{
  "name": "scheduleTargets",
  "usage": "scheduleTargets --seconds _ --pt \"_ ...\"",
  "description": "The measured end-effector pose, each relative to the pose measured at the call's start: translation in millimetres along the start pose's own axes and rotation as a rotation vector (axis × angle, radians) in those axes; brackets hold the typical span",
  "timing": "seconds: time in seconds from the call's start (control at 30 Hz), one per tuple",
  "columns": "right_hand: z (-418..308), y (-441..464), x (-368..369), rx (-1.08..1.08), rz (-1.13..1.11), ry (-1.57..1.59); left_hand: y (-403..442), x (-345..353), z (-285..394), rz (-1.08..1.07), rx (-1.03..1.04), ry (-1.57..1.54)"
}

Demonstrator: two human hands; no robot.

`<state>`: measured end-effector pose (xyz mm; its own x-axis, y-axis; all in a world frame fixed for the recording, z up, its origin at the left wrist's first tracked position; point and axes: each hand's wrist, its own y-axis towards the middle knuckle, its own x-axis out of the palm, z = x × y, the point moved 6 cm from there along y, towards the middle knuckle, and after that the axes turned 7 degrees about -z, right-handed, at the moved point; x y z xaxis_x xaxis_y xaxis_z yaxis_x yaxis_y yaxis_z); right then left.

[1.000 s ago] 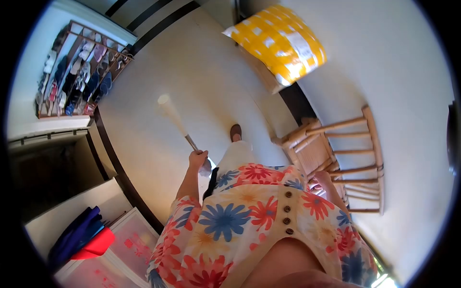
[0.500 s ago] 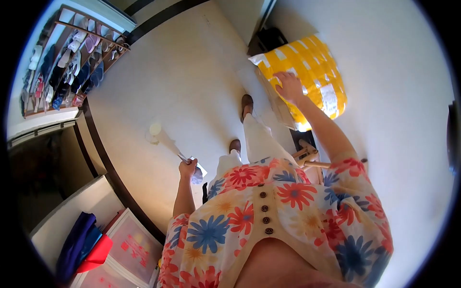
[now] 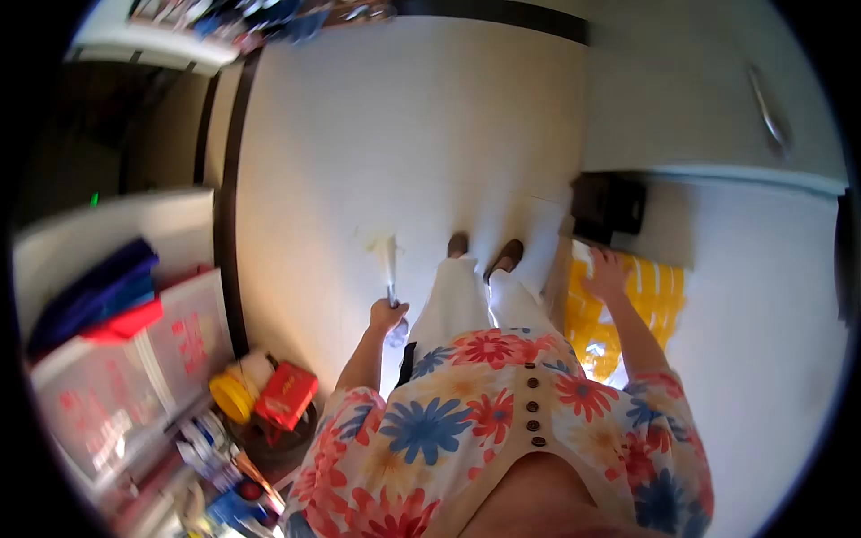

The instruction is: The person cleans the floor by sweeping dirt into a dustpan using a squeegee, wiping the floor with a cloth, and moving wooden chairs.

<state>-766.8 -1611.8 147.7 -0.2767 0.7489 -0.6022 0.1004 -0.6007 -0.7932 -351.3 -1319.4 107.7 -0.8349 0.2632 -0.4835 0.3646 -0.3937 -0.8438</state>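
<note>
My left hand point(image 3: 388, 316) is closed around the shaft of a long pale tool point(image 3: 387, 267), which points away from me. Its cream-coloured far end is blurred, so I cannot tell its kind. Something crumpled and whitish point(image 3: 397, 335) hangs just below that hand. On the right, my right hand point(image 3: 606, 276) lies with fingers spread on the far part of a yellow-and-white patterned package point(image 3: 637, 309). The near part of the package is partly hidden by my forearm and sleeve.
A black box-like object point(image 3: 608, 208) stands beyond the package, below a pale door point(image 3: 700, 99) with a metal handle. Shoes on a rack point(image 3: 296, 16) are at the top left. Nearer left are a red box point(image 3: 287, 396), a yellow container point(image 3: 231, 396) and dark blue cloth point(image 3: 94, 291).
My view has turned, and the package now appears lower, with my right hand nearer its far edge. My feet stand differently. My left hand keeps its hold on the tool.
</note>
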Motion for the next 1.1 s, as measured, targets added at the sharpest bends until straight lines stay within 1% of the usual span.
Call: scheduleTargets --seconds 0.03,0.07,0.13,0.17,0.2,0.27,0.3,0.37,0.4,0.5,0.53,0.6,0.7,0.73,0.77,0.8,0.83,0.87,0.9,0.93,0.97,1.0,1.07,1.1 --pt "-3 2 0 0.019 -0.009 -0.008 -5 -10 9 0.034 -0.047 -0.004" --pt "-4 1 0 0.033 -0.018 -0.024 1 -12 7 0.005 -0.086 -0.013" --pt "2 6 11 0.037 0.047 -0.063 11 -14 3 -0.044 -0.166 -0.078" --pt "3 4 14 0.044 -0.005 -0.095 13 -16 4 -0.065 -0.182 -0.117" --pt "6 4 10 0.068 -0.045 -0.121 15 -18 5 -0.070 -0.185 -0.147" --pt "18 16 19 0.100 0.038 -0.222 32 -30 12 -0.075 -0.152 -0.196" --pt "28 26 19 0.083 0.056 -0.243 39 -33 15 -0.025 -0.145 -0.245" --pt "35 47 0 0.007 0.008 -0.196 46 -45 23 0.062 -0.146 -0.321" --pt "37 60 -12 -0.025 -0.035 -0.160 60 -46 22 0.107 -0.146 -0.308" --pt "28 103 -61 -0.124 -0.161 -0.043 78 -64 31 0.162 -0.124 -0.421" --pt "17 114 -80 -0.154 -0.198 -0.001 78 -72 27 0.064 -0.180 -0.470" --pt "-3 146 -116 -0.215 -0.254 0.086 86 -78 34 0.107 -0.188 -0.513" --pt "-58 192 -182 -0.328 -0.338 0.262 93 -83 40 0.159 -0.205 -0.587" --pt "-86 204 -204 -0.407 -0.349 0.325 107 -74 42 0.089 -0.233 -0.573" --pt "-114 217 -231 -0.516 -0.331 0.363 116 -67 51 0.047 -0.245 -0.479" --pt "-149 217 -267 -0.611 -0.250 0.346 129 -58 52 0.078 -0.245 -0.430" --pt "-187 206 -312 -0.728 -0.081 0.245 126 -64 59 0.099 -0.262 -0.453" --pt "-210 209 -350 -0.697 -0.029 0.276 117 -74 68 0.102 -0.325 -0.603" --pt "-229 216 -385 -0.671 0.012 0.301 115 -72 71 0.159 -0.382 -0.681" --pt "-240 229 -425 -0.715 0.072 0.353 116 -74 79 0.184 -0.363 -0.739" --pt "-251 241 -467 -0.765 0.126 0.399 118 -78 91 0.201 -0.399 -0.741" --pt "-270 197 -519 -0.845 0.193 0.500 94 -87 94 0.209 -0.431 -0.754" --pt "-291 140 -629 -1.088 0.354 0.505 94 -99 128 0.212 -0.514 -0.836" --pt "-298 148 -650 -1.113 0.366 0.524 97 -107 141 0.232 -0.542 -0.788"
